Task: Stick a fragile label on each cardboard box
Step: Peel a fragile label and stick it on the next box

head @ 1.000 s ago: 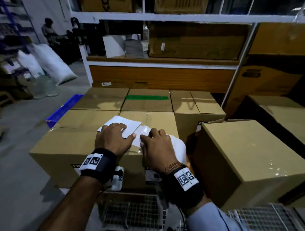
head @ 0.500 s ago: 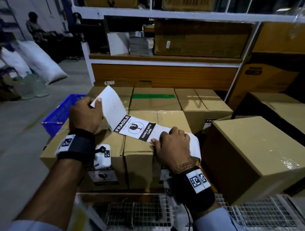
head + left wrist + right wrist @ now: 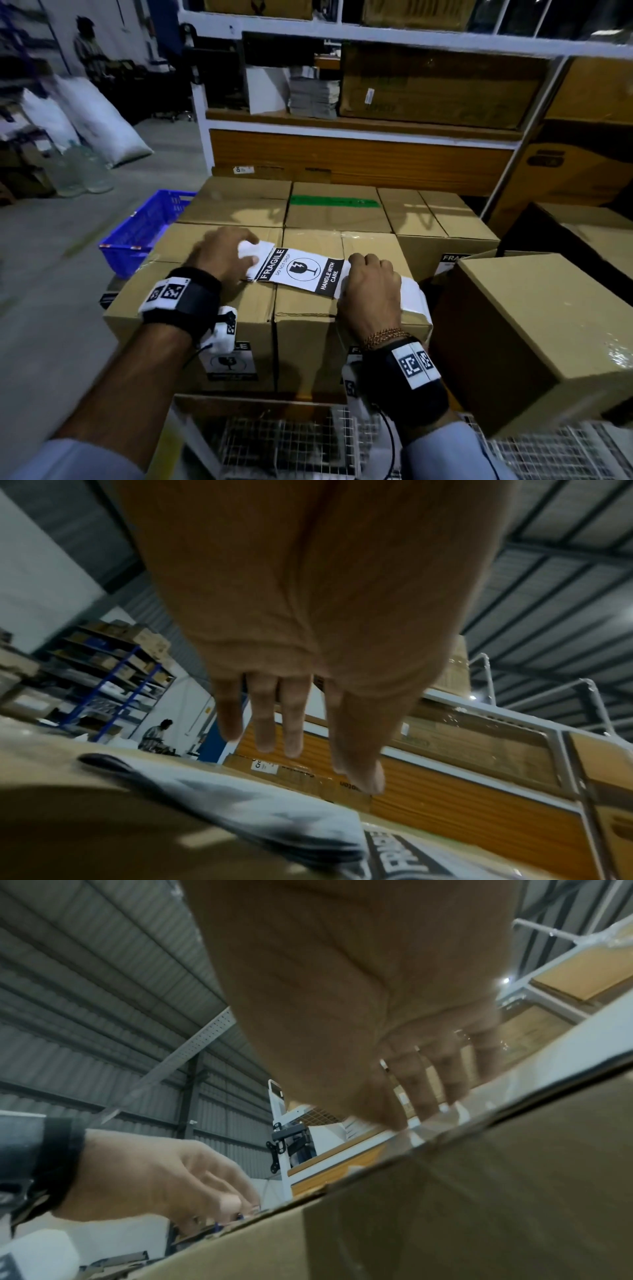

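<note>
A strip of labels lies across the tops of two near cardboard boxes (image 3: 191, 308). One black-and-white fragile label (image 3: 301, 270) faces up in its middle. My left hand (image 3: 222, 253) hovers over the strip's folded white end (image 3: 255, 248). In the left wrist view its fingers (image 3: 274, 723) hang straight just above that paper (image 3: 274, 813) and grip nothing. My right hand (image 3: 370, 291) sits on the strip's right part. Its bent fingers (image 3: 424, 1096) come down on the white paper, and the white remainder of the strip (image 3: 412, 294) bulges out beside the palm.
Both near boxes carry a fragile label on the front face (image 3: 233, 363). A larger box (image 3: 531, 325) stands close at the right, with more boxes behind. A blue crate (image 3: 144, 226) sits at the left, a wire cage (image 3: 281, 445) below me, shelving (image 3: 359, 120) beyond.
Half a second ago my left hand held the strip's free end up in the air. It has since laid the strip flat on the boxes and opened its fingers. My right hand stayed put.
</note>
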A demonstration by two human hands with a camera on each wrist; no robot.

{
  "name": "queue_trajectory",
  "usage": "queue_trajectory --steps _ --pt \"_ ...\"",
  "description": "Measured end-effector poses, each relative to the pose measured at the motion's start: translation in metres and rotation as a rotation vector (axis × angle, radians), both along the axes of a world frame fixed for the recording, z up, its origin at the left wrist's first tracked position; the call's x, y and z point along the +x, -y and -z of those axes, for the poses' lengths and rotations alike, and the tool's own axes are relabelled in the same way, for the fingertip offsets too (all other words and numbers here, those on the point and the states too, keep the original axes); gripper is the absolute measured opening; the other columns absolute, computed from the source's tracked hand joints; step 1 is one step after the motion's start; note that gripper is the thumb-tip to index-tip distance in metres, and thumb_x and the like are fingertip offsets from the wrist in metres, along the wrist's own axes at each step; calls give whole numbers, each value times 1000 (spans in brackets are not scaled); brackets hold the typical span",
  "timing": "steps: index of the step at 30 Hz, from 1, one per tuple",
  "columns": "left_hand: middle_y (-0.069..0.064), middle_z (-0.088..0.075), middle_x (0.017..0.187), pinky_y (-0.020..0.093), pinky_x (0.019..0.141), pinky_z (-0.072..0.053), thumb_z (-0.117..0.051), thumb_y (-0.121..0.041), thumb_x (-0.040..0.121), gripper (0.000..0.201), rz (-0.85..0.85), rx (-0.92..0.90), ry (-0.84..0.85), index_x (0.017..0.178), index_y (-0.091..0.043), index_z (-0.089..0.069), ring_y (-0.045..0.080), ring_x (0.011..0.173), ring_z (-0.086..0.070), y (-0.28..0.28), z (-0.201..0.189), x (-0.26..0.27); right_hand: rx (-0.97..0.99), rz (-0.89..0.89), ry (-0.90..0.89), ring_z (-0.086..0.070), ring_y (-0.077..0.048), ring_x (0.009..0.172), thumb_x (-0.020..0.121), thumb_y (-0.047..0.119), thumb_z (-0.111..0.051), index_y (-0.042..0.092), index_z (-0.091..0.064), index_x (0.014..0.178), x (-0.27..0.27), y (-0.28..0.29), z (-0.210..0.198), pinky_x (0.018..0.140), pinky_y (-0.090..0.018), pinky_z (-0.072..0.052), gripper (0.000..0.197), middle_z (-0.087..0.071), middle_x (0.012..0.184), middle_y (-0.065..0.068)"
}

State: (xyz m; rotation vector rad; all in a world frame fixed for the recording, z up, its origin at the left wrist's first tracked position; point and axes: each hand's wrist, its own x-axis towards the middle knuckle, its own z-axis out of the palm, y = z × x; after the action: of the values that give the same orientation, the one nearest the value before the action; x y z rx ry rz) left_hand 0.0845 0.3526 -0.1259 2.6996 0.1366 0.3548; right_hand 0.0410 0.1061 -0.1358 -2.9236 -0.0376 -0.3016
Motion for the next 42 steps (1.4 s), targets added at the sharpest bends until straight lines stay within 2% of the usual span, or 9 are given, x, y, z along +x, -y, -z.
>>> queue_trajectory --steps 4,7,10,15,22,27,32,37,42 --pt "1 -67 132 28 93 -45 -65 -18 97 34 140 -4 -125 129 -31 -66 22 115 -62 11 -2 2 282 -13 22 -55 -32 114 96 15 -60 6 -55 130 13 -4 4 94 -42 -48 35 -61 124 -15" --pt "6 -66 135 31 101 -47 -60 -14 99 40 183 52 -253 135 -30 -63 25 119 -61 16 -7 2 315 38 -33 -55 -31 114 104 32 -54 6 -56 128 21 -8 8 94 -41 -49 36 -56 125 -15" --pt "5 -67 133 30 100 -47 -53 -13 101 39 189 60 -258 136 -29 -62 24 116 -61 18 -12 -1 288 116 -61 -57 -32 113 102 47 -58 9 -62 125 28 -11 12 93 -42 -50 44 -53 125 -13" --pt "4 -55 150 27 106 -41 -51 -1 97 68 170 46 -316 159 -26 -35 23 132 -54 16 -11 0 415 211 -46 -60 -31 107 92 49 -71 17 -70 117 39 -16 16 92 -42 -55 40 -57 119 -9" --pt "4 -66 134 32 103 -47 -58 -4 92 53 179 135 -304 142 -22 -57 23 119 -61 12 -8 3 503 195 84 -62 -29 105 84 26 -82 22 -76 108 43 -23 17 86 -39 -57 25 -65 113 -9" --pt "6 -67 132 35 103 -46 -60 -5 91 49 197 202 -291 138 -17 -59 25 119 -61 15 -9 3 624 201 72 -62 -23 82 86 17 -74 19 -74 88 47 -26 14 69 -27 -44 3 -73 93 -4" --pt "8 -63 138 34 105 -45 -58 -5 94 48 193 197 -314 141 -16 -57 26 124 -58 13 -10 4 719 202 32 -64 -23 86 91 31 -69 22 -67 86 41 -22 12 73 -30 -49 10 -72 90 2" --pt "9 -63 136 35 104 -47 -55 -1 94 48 177 186 -325 139 -16 -59 27 121 -59 14 -11 3 777 136 -40 -65 -25 96 99 28 -64 19 -64 96 43 -16 6 87 -37 -56 10 -71 101 -2" --pt "9 -63 138 34 102 -47 -52 0 95 49 179 193 -317 141 -16 -57 28 122 -60 15 -12 0 793 74 -93 -62 -24 98 105 26 -57 17 -59 98 37 -18 -2 86 -39 -55 12 -66 100 -2"
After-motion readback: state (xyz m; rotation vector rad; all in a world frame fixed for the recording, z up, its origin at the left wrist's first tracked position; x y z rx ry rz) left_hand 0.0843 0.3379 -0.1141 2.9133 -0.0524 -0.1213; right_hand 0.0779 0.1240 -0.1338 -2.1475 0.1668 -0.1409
